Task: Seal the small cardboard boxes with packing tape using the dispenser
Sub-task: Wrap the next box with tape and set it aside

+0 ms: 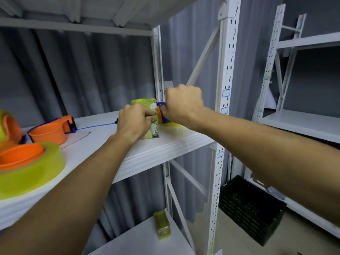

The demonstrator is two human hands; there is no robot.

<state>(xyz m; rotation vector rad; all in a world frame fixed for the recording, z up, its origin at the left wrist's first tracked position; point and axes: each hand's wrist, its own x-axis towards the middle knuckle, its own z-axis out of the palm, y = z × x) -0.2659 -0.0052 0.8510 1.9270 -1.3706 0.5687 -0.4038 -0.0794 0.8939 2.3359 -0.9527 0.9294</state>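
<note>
Yellow-green tape already wraps much of the small box (pixel 149 120), which stands upright on the white shelf (pixel 165 144) near its right-hand end, just beside the rack's upright post (pixel 158 70). It stands on end, most likely so that a narrow side faces the dispenser and the tape can run round it.

The left hand (pixel 135 120) curls around the box from the near side, fingers pinching its right edge, which I judge is meant to stop the light box sliding or tipping while tape is pulled against it. The right hand (pixel 184 103) is closed in a fist over the blue and orange dispenser (pixel 161 113), its orange part pressed against the box's right face; the grip from above would let the wrist drag the tool along or tear the tape off. Whether the tape is laid or about to be cut I cannot tell (the fist hides the blade).

Spare supplies lie well to the left on the same shelf, within reach but clear of the work: a second dispenser (pixel 52 129) with a thin blue cord (pixel 95 127) trailing from it, and a large yellow-green tape roll (pixel 33 168) with an orange core. On the lower shelf lies another taped box (pixel 162 225), seemingly set aside as finished. A black crate (pixel 252 208) sits on the floor.
</note>
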